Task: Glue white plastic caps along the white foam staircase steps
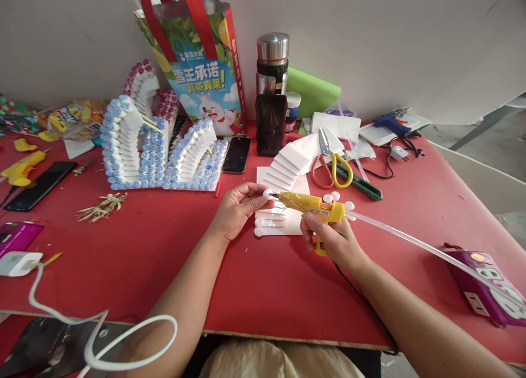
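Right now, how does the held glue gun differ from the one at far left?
The held gun is up in the right hand; the left gun lies on the table. The held gun's nozzle points left; the left gun's points right. Both are yellow.

A plain greyish-white partition (361,33) spans the top of the frame, faintly scratched at upper left and upper right. Below it spreads a glossy red counter (255,290), its front edge pale and wood-coloured along the bottom. At right, a grey metal bar (479,127) slants above a grey, mottled floor (507,129). The light is soft, with muted shadows.
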### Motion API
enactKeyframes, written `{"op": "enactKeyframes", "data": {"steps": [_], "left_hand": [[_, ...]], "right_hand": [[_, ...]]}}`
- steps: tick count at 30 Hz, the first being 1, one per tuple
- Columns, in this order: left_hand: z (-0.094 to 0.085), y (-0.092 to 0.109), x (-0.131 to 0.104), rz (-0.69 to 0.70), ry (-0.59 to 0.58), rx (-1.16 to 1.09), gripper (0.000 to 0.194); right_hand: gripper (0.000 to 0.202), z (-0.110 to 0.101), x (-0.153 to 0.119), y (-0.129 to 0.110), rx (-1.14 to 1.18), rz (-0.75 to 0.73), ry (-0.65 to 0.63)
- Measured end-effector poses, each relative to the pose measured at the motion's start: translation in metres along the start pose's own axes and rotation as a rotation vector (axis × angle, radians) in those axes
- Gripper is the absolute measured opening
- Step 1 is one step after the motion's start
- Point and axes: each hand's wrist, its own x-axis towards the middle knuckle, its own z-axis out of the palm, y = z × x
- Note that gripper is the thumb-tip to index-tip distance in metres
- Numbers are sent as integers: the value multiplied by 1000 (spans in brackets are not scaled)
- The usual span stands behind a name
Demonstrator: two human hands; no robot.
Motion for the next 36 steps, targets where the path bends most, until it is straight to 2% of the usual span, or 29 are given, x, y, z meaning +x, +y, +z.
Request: {"op": "enactKeyframes", "data": {"steps": [7, 21, 28, 36], "left_hand": [[0, 3, 0, -3, 26, -47, 30], [-1, 1, 0, -28, 8, -43, 28], [-2, -1, 0, -20, -3, -31, 27], [-2, -1, 0, 1, -14, -17, 26]], "right_hand": [[50, -1, 0, 1, -7, -21, -18], [47, -1, 2, 4, 58, -11, 39], [42, -2, 1, 5, 98, -84, -8], [47, -3, 1, 5, 69, -62, -12]]}}
